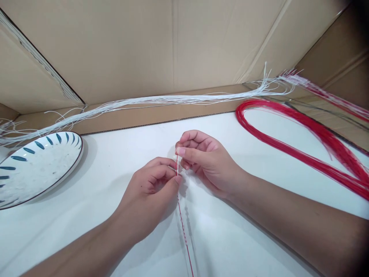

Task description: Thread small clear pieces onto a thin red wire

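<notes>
Between my two hands runs a thin red cord (182,221), with a short white strand (177,167) alongside it near the fingertips. My left hand (154,192) pinches the cord between thumb and fingers. Just above, my right hand (206,157) pinches the upper ends of the red and white strands with thumb and forefinger. Below my left thumb the cord hangs toward the near edge of the view, with small pale and red bumps along it, too small to name. The exact grip behind the fingertips is partly hidden.
At the left stands a white plate (43,169) with blue-green strokes, holding small clear or whitish pieces. A looped bundle of red cords (259,142) lies at the right. Long white cords (161,100) stretch along the cardboard wall (129,46) at the back of the white table (121,142).
</notes>
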`<state>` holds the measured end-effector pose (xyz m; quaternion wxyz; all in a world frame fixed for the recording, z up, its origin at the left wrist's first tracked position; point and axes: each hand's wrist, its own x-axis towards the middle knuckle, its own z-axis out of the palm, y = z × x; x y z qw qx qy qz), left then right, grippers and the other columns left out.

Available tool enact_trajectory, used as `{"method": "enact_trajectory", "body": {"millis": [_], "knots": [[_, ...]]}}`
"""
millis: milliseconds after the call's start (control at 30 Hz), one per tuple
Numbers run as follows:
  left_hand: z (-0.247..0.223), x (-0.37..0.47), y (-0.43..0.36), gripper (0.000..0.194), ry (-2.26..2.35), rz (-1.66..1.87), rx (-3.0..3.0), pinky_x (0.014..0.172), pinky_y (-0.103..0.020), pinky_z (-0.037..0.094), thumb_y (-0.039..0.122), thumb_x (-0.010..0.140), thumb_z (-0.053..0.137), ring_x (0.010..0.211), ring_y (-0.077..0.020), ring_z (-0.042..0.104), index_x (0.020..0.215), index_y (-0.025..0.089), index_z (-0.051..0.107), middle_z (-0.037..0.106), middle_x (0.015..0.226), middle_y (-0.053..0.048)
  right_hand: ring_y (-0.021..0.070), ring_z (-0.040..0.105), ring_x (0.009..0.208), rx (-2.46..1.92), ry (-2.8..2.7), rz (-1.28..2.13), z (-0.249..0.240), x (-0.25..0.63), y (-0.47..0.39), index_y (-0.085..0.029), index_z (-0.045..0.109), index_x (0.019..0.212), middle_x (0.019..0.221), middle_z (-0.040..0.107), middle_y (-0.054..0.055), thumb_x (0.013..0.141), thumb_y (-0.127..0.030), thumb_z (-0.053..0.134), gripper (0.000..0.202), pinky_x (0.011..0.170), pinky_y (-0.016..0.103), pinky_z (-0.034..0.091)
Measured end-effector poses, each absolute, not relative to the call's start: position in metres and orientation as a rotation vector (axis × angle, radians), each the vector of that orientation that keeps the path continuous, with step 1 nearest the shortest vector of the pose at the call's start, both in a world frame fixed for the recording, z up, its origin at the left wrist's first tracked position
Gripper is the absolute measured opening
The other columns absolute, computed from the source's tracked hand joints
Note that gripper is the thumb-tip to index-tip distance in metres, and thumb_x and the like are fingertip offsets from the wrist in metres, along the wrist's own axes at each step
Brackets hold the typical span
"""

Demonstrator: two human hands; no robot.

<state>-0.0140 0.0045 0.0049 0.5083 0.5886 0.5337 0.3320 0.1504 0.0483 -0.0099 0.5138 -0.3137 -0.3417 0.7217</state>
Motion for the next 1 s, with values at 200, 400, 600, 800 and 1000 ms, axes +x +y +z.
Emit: {"method": "enact_trajectory", "body": {"millis": [200, 400, 600, 800, 1000], "knots": [[0.0046, -0.0153, 0.0072, 0.025, 1.247, 0.723, 1.364, 0.070, -0.029, 0.050, 0.035, 0.091, 0.063, 0.080, -0.0167, 0.062, 0.070, 0.023, 0.068, 0.069, 0.088, -0.002, 0.0047, 0.055, 0.052, -0.803, -0.835, 1.709, -0.0110, 0.1498, 0.0490, -0.019, 0.066, 0.087, 0.075, 0.064, -0.006, 0.065, -0.017, 0.092, 0.034, 0.052, 0.018, 0.046], [0.0011, -0.0180, 0.0079, 0.027, 1.277, 0.727, 1.327, 0.074, -0.028, 0.047, 0.038, 0.093, 0.061, 0.082, -0.0158, 0.060, 0.073, 0.023, 0.069, 0.069, 0.086, -0.001, 0.0052, 0.058, 0.056, -0.854, -0.852, 1.769, -0.0114, 0.1496, 0.0510, -0.019, 0.071, 0.096, 0.084, 0.070, -0.002, 0.074, -0.031, 0.088, 0.030, 0.057, 0.020, 0.050], [0.0033, -0.0171, 0.0077, 0.026, 1.312, 0.716, 1.282, 0.076, -0.030, 0.043, 0.036, 0.091, 0.061, 0.082, -0.0153, 0.058, 0.071, 0.022, 0.068, 0.069, 0.083, 0.000, 0.0108, 0.058, 0.058, -0.808, -0.951, 1.862, -0.0134, 0.1492, 0.0485, -0.016, 0.071, 0.077, 0.066, 0.064, -0.002, 0.071, -0.041, 0.092, 0.033, 0.054, 0.025, 0.052], [0.0034, -0.0124, 0.0098, 0.023, 1.307, 0.862, 1.180, 0.082, -0.033, 0.047, 0.039, 0.091, 0.066, 0.086, -0.0176, 0.064, 0.078, 0.023, 0.076, 0.074, 0.087, -0.002, 0.0091, 0.058, 0.053, -0.795, -0.997, 1.841, -0.0126, 0.1491, 0.0482, -0.015, 0.071, 0.073, 0.059, 0.063, -0.003, 0.071, -0.040, 0.092, 0.032, 0.053, 0.023, 0.050], [0.0036, -0.0125, 0.0087, 0.020, 1.251, 0.952, 1.116, 0.079, -0.033, 0.050, 0.031, 0.089, 0.068, 0.088, -0.0184, 0.066, 0.074, 0.022, 0.077, 0.075, 0.090, -0.003, 0.0077, 0.062, 0.055, -0.732, -1.024, 1.846, -0.0131, 0.1503, 0.0495, -0.014, 0.073, 0.071, 0.062, 0.070, -0.001, 0.073, -0.035, 0.092, 0.028, 0.056, 0.020, 0.051]]}}
